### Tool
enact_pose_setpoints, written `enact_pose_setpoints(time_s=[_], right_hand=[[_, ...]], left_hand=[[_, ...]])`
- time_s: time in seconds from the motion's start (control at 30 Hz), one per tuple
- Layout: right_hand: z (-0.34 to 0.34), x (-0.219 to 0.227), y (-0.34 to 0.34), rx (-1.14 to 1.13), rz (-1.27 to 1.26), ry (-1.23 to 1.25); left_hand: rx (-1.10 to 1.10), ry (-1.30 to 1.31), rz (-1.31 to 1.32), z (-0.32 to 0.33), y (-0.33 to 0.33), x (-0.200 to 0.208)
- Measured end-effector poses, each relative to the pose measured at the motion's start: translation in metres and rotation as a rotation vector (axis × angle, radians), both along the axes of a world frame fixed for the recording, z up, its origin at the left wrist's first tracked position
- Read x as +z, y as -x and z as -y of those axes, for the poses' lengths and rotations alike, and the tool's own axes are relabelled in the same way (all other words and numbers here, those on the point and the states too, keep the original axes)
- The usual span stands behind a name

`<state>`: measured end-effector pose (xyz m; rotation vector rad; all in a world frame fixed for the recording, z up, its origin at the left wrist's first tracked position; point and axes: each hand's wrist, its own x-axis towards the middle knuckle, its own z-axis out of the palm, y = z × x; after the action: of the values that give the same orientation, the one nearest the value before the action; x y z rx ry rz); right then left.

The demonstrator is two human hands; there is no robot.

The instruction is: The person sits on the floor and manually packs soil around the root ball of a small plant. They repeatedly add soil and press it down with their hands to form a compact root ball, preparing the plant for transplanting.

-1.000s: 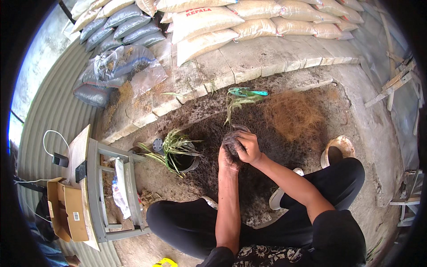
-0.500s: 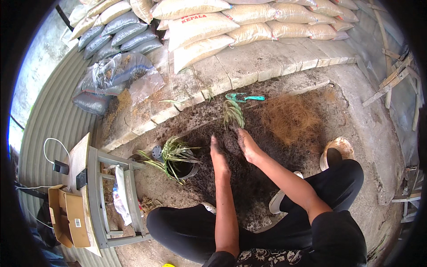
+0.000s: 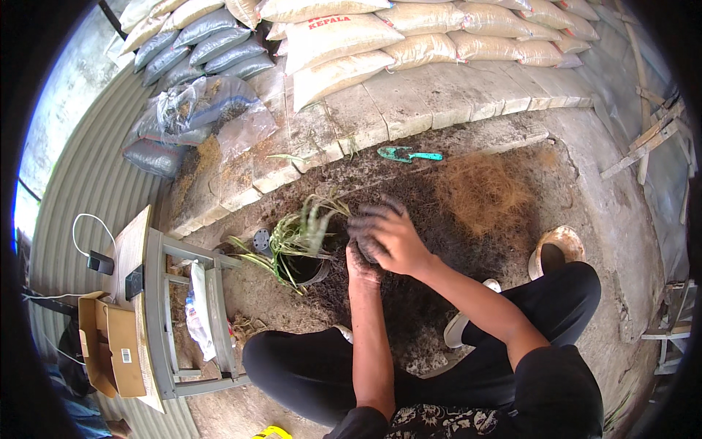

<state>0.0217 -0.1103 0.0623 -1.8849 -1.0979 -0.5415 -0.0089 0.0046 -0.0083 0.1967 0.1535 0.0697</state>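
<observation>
A spread of dark, fibrous soil [image 3: 424,314] lies right of the round black plastic pot [image 3: 318,276], running partly behind the forearms; the rust-brown heap of fibre [image 3: 486,194] sits farther right. Leaves mask much of the pot's mouth. The green, strap-leaved plant [image 3: 316,227] is just beside the pot—its root end hidden at the hands, its blurred leaves hard to separate from the pot's own. Its long axis runs leftward, leaves toward the pot. The right hand [image 3: 393,238], fingers blurred but spread, overlaps the left hand [image 3: 362,265]—whose finger grip I cannot tell.
</observation>
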Motion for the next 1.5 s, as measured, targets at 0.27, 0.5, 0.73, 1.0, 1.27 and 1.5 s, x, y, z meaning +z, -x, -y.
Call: enact_pose_setpoints(time_s=[0.27,0.5,0.73,1.0,1.27,1.5], right_hand=[[-0.008,-0.064,-0.002,-0.041,-0.136,-0.049],[-0.021,-0.102,-0.027,0.249,-1.559,-0.630],[-0.008,-0.056,-0.011,0.114,-1.142,0.259],[-0.005,-0.123,-0.048,-0.128,-1.097,-0.623],[0.050,-0.266,0.089,0.034,-0.464,0.789],[0.077,-0.293,0.090,0.184,-0.085,1.071]], left_hand=[[0.076,-0.300,-0.194,0.005,-0.007,-0.025],[-0.001,-0.448,-0.192,-0.008,-0.007,-0.004],[-0.048,-0.292,-0.285,-0.012,-0.003,-0.006],[0.020,-0.178,-0.320,-0.031,-0.008,-0.018],[0.132,-0.158,-0.291,-0.044,0.000,-0.022],[0.123,-0.204,-0.411,-0.035,-0.002,-0.002]])
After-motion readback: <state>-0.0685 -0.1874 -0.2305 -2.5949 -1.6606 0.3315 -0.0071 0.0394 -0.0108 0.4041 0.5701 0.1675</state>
